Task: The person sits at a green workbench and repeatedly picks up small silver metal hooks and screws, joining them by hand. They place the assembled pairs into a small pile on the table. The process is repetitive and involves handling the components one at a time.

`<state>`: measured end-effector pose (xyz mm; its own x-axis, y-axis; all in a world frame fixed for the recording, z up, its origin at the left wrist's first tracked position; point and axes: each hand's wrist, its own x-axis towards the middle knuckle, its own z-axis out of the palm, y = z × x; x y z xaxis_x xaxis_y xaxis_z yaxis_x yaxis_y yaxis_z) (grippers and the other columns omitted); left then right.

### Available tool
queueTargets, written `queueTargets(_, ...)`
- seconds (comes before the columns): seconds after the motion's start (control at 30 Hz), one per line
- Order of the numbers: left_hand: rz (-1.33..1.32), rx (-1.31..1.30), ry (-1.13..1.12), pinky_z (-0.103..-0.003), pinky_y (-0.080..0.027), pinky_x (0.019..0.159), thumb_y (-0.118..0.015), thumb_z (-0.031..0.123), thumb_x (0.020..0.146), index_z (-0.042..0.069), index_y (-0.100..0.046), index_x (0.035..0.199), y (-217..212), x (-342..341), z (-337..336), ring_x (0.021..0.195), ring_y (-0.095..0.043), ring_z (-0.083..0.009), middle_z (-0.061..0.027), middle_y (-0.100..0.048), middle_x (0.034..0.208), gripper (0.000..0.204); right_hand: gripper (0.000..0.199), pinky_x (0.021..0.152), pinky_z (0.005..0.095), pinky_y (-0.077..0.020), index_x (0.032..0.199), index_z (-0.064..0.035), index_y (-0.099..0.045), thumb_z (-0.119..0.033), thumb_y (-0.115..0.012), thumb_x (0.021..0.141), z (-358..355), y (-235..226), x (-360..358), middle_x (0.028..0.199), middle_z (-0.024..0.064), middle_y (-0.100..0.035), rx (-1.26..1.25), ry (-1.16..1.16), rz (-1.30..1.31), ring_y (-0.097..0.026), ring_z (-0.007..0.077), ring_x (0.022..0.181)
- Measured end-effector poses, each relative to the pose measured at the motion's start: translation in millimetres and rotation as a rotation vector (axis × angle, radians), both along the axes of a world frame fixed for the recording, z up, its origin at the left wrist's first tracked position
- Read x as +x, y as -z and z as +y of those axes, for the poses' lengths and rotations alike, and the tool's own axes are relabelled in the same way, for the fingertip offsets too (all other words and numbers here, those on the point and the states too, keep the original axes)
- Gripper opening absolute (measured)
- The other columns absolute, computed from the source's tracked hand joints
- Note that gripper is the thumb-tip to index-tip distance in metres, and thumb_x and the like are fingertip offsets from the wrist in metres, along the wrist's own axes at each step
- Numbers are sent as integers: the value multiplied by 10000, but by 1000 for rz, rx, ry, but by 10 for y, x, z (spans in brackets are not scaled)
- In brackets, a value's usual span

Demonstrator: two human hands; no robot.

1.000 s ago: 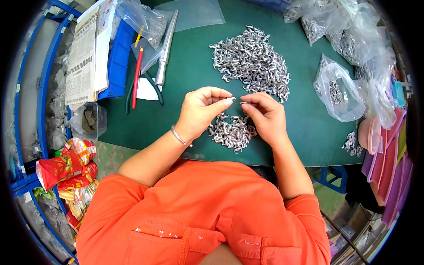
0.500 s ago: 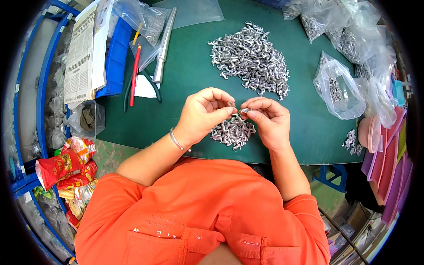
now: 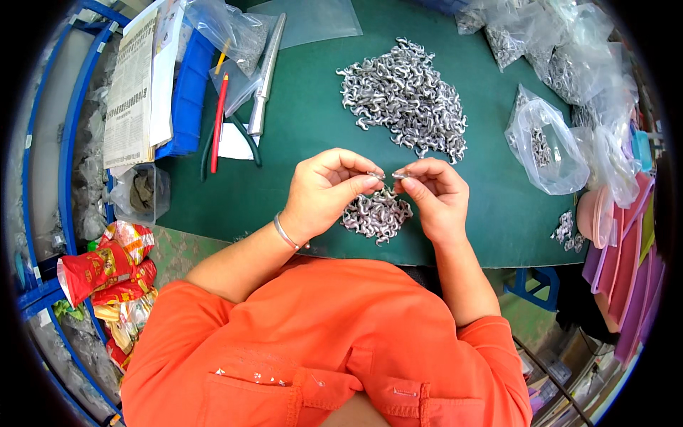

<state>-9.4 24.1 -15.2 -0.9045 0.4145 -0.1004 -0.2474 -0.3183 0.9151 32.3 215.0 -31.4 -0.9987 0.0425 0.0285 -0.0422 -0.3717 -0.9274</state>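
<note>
My left hand [image 3: 320, 186] pinches a small silvery metal piece [image 3: 376, 175] between thumb and fingers. Facing it, my right hand [image 3: 440, 193] grips another small metal piece [image 3: 400, 175] in the same way. A narrow gap lies between the two fingertips. Just below them sits a small pile of curved, silvery metal pieces [image 3: 377, 217] on the green tabletop [image 3: 299, 107]. Farther off, beyond my right hand, a much larger heap of similar curved pieces [image 3: 405, 96] spreads out. The exact shape of the held pieces is mostly covered by my fingers.
At the left lie a red pencil [image 3: 220, 121], green-handled pliers [image 3: 246, 139], a tapered metal rod [image 3: 268, 75] and a blue bin [image 3: 186, 99] with papers. To the right are an open plastic bag [image 3: 551, 153], several filled bags [image 3: 569, 64] and a few loose pieces [image 3: 563, 226].
My left fingertips have shifted slightly down, and the held pieces now point more directly at each other. Both hands keep their pinch; the piles look the same.
</note>
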Motion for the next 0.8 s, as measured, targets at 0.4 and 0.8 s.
queueTargets(0.4, 114, -120, -37, -325, -580, 843, -647, -114, 849, -51, -595, 975, -20, 26, 7, 923, -685, -212, -181, -682, 1002, 150, 156, 630, 222, -465, 946, -2, -667, 45, -674, 798, -103, -138, 0, 857, 49, -618, 402, 28, 75, -581, 90, 727)
queueTargets(0.8, 487, -313, -122, -305, -570, 849, -655, -123, 839, -39, -571, 1054, -23, 68, 0, 940, -689, -204, -141, -692, 973, 246, 154, 688, 249, -514, 908, -13, -679, 74, -663, 783, -86, -128, -21, 940, 77, -629, 524, 42, 200, -625, 137, 812)
